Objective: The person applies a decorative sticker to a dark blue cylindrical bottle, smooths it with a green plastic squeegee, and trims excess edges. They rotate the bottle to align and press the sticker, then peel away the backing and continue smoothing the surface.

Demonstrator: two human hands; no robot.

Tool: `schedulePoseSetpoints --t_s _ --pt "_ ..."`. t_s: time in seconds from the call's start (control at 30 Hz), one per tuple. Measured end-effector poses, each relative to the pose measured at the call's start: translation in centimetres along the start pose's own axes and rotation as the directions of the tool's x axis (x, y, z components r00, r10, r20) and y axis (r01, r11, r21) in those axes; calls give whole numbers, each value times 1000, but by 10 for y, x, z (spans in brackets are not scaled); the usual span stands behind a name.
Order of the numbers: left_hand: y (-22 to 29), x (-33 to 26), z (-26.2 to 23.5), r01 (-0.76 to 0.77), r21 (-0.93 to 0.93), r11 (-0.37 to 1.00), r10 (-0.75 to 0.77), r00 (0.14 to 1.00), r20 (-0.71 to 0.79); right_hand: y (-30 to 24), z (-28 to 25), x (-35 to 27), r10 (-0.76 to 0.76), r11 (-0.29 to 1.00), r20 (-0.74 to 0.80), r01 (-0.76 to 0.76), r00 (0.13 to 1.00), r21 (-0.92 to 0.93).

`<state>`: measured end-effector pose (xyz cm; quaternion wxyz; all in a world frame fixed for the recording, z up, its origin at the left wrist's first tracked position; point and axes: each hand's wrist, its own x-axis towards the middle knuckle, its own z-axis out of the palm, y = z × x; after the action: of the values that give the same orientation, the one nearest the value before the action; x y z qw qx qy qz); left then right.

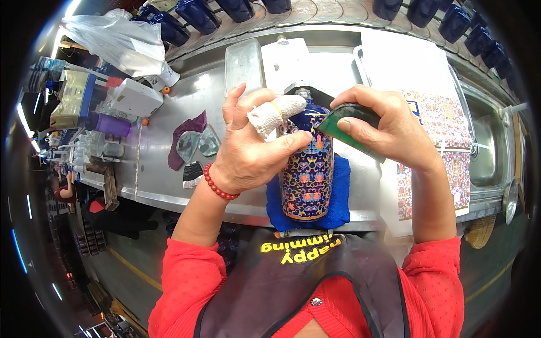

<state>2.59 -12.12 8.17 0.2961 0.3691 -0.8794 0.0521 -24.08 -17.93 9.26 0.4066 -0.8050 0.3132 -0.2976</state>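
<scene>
A dark blue glass bottle (307, 174) with a colourful flower and scroll pattern is on a folded blue cloth (340, 186), its neck pointing away from me. My left hand (253, 141) grips the bottle's upper left side, thumb pressed on the patterned shoulder. One of its fingers wears a white cloth cover with a yellow band and lies near the neck. In my right hand (389, 124) is a thin dark green scraper (352, 135), pinched between thumb and fingers. Its edge is at the bottle's right shoulder; whether it touches I cannot tell.
Sheets of patterned decals (445, 135) lie to the right, beside a metal sink (489, 152). Purple and grey scraps (191, 138) lie on the metal table (160, 127) at left. A clear tray (243, 65) is farther back. Blue bottles (197, 17) line a slatted conveyor (321, 16) behind.
</scene>
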Motion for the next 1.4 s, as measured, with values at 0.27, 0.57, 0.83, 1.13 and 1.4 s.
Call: schedulePoseSetpoints --t_s 0.27,0.57,0.83,1.13,1.4 --pt "-1 0 -1 -3 38 999 2 1000 1 1 0 -1 22 1000 -7 -22 1000 20" --pt "-2 0 0 -12 28 1000 12 1000 -7 1 -1 -2 21 999 -4 -21 1000 25" --pt "-2 0 -1 -16 15 1000 16 1000 1 1 1 -2 -11 1000 -20 12 1000 21" --pt "-3 1 0 -22 14 1000 22 1000 -11 2 1 -2 -13 1000 -32 14 999 6" --pt "-12 -18 5 360 -339 869 -374 927 28 1 1 -5 9 1000 -50 -9 999 4"
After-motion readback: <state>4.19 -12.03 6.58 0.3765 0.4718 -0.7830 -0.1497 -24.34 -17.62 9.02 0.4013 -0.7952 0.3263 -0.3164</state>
